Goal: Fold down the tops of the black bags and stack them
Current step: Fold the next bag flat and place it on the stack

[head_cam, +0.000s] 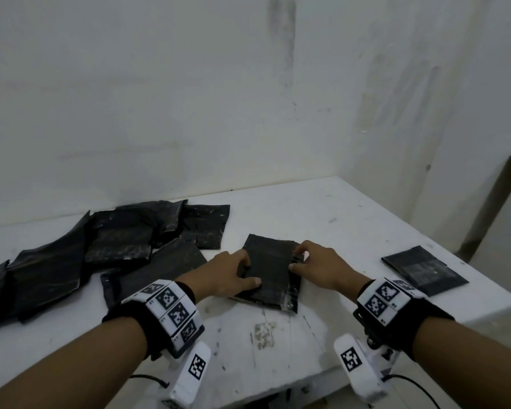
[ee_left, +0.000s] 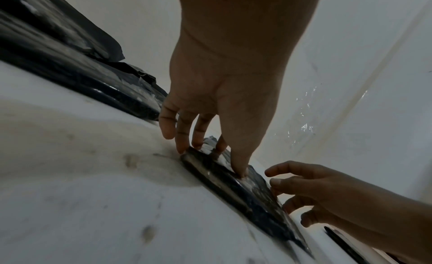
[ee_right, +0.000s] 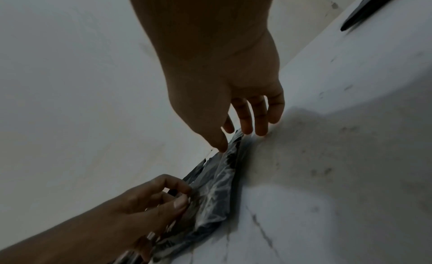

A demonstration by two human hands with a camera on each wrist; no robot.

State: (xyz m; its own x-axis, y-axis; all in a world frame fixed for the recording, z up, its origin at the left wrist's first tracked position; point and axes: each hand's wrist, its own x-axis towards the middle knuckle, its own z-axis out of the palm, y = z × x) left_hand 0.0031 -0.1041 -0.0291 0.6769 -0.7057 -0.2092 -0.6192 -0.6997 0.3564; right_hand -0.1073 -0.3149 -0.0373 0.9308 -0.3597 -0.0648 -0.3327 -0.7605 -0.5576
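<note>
A black bag (head_cam: 273, 276) lies flat on the white table (head_cam: 322, 211) in front of me, its near end shiny and creased. My left hand (head_cam: 250, 273) is at the bag's left edge, with the thumb laid on top and the fingers curled over the edge. In the right wrist view its thumb and forefinger pinch the bag (ee_right: 210, 199). My right hand (head_cam: 296, 261) is at the right edge. Its fingers (ee_right: 260, 123) are nearly straight and their tips touch the bag. In the left wrist view my left thumb presses on the bag (ee_left: 254, 194).
A loose pile of several black bags (head_cam: 115, 240) covers the table's left side up to the wall. One flat black bag (head_cam: 424, 270) lies near the table's right edge. White walls close off the back and the right; the front edge runs under my wrists.
</note>
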